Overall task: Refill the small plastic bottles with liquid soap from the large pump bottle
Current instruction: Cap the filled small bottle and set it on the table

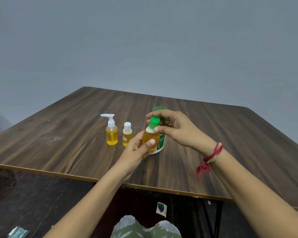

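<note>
Bottle (149,139) gripped by left hand (136,148) (right hand (177,129) pinches its cap (153,122)) screens large bottle (161,142) near 2 others (111,135) (127,136).

The small pump bottle (111,133) stands left of the capped bottle (127,135), the large bottle (162,140) right, behind the held bottle (148,136).

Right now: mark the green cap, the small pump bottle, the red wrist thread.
green cap (154,122), head view, side of the cap.
small pump bottle (111,137), head view, yellow-filled body.
red wrist thread (213,152), head view, band on the wrist.
</note>
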Available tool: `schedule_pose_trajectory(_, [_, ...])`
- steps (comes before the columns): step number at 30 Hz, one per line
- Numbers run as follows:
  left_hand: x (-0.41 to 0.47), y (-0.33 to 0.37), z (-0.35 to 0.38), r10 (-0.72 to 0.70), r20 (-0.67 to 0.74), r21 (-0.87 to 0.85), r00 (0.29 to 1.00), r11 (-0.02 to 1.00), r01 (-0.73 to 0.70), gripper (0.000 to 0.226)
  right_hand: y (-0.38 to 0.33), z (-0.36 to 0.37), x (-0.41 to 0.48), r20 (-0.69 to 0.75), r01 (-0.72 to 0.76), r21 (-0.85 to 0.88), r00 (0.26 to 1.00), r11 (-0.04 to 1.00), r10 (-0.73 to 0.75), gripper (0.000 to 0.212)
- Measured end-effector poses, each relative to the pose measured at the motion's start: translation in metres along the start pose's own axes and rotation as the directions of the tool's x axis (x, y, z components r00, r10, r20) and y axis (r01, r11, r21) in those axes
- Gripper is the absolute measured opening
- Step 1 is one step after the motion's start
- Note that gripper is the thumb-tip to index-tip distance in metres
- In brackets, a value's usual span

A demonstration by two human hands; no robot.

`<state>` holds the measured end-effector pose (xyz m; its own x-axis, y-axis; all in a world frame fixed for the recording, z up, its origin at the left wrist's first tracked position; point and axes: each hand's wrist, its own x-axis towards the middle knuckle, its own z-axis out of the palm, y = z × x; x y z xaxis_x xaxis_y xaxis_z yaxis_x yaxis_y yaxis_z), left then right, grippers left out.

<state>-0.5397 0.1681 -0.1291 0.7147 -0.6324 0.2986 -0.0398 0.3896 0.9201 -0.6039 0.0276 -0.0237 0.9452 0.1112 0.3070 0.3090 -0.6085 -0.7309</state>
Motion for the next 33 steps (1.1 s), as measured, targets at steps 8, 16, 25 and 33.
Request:
schedule_pose_trajectory(8, [-0.003,-0.002,0.001,-0.010,0.025,-0.020,1.000,1.000,0.011,0.046,0.001,0.005,0.004,-0.192,-0.072,0.036,0.978,0.997,0.077,0.043])
schedule_pose_trajectory(16, [-0.002,0.005,-0.001,-0.016,0.041,-0.021,0.999,1.000,0.017,0.063,-0.002,-0.002,-0.003,0.097,-0.042,0.097,0.995,0.994,0.032,0.042])
schedule_pose_trajectory(25, [-0.004,0.001,-0.001,-0.004,0.048,-0.012,0.999,1.000,0.005,0.038,0.000,0.007,-0.004,-0.037,-0.039,0.086,0.998,0.996,0.042,0.030])
schedule_pose_trajectory(33, [-0.003,0.003,-0.002,-0.020,0.044,-0.011,0.999,1.000,0.020,0.056,0.003,0.009,-0.005,-0.028,0.040,0.187,0.999,0.982,-0.035,0.029])
